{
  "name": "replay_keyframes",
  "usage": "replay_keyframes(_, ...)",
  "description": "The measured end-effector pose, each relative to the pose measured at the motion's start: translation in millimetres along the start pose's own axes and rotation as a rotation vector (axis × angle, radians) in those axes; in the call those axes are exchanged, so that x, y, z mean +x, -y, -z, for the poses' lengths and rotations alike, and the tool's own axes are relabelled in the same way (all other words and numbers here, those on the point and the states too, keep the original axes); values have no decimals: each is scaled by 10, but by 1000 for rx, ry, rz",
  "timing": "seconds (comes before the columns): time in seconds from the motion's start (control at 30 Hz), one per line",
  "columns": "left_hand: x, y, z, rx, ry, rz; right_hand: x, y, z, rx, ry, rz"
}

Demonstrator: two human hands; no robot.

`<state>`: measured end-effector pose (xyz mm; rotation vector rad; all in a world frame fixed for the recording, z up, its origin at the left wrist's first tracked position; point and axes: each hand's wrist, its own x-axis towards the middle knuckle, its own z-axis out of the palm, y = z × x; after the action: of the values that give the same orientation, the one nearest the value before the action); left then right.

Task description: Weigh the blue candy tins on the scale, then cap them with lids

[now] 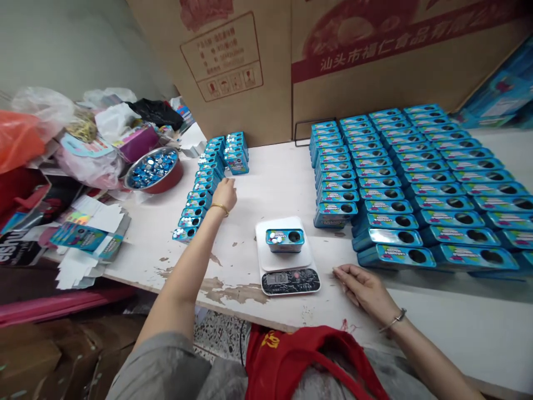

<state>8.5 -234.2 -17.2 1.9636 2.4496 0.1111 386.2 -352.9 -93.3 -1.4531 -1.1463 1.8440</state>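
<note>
My left hand (225, 194) reaches forward over the right side of a long row of small blue tins (202, 188). Its fingers are curled, and whatever they hold, if anything, is hidden. White pellets lie on the lids of these tins. On a white digital scale (310, 253) sits one blue tin (283, 248), with a few white pellets on its lid beside a dark round hole. My right hand (366, 290) hovers or rests low over the table, right of the scale, its fingers loosely stretched out and nothing visible in them.
Several rows of blue tins (383, 194) with round holes fill the right side. A red-sided metal bowl (169, 176) of blue-and-silver caps stands left, near plastic bags (94, 164) and flattened cartons (89, 233). Large cardboard boxes (275, 66) wall off the back of the white table (270, 172).
</note>
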Motion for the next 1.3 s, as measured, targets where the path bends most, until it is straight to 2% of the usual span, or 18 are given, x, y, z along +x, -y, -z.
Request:
replay_keyframes(0.13, 460, 255, -424, 22, 88, 58, 1, 2, -11, 3, -21, -19)
replay_keyframes(0.3, 743, 323, -756, 40, 122, 96, 17, -28, 10, 8, -32, -56)
replay_keyframes(0.47, 817, 276, -842, 57, 124, 145, 40, -36, 35, 35, -31, -115)
replay_keyframes(0.6, 750, 213, -701, 35, 76, 151, 54, -41, 41, 18, -23, -125)
replay_keyframes(0.7, 468, 95, -393, -16, 19, 120, 36, -18, 29, -3, -13, -87)
replay_keyframes(0.77, 111, -73, -103, -101, -58, 43, -7, 49, -3, -21, 4, -28)
replay_keyframes(0.8, -105, -189, 50, -244, -172, -58, -37, 110, -32, -37, 3, 18)
replay_keyframes(0.87, -551, -468, 324, -431, -288, -288, -102, 291, -122, -74, -31, 139)
replay_keyframes(0.93, -930, -754, 500, -489, -286, -473, -145, 534, -251, -99, -83, 279)
replay_keyframes(0.97, -1075, -874, 539, -482, -248, -543, -148, 663, -324, -107, -100, 348)
replay_keyframes(1.07, -1346, -1047, 489, -419, -201, -597, -79, 990, -539, -171, -117, 583)
replay_keyframes(1.13, -1455, -1002, 377, -403, -283, -523, 4, 1101, -640, -245, -93, 707)
replay_keyframes(1.2, -1558, -889, 255, -381, -374, -448, 78, 1113, -692, -287, -92, 782)
replay_keyframes(1.3, -1706, -748, 102, -284, -384, -445, 116, 1003, -699, -274, -137, 805)
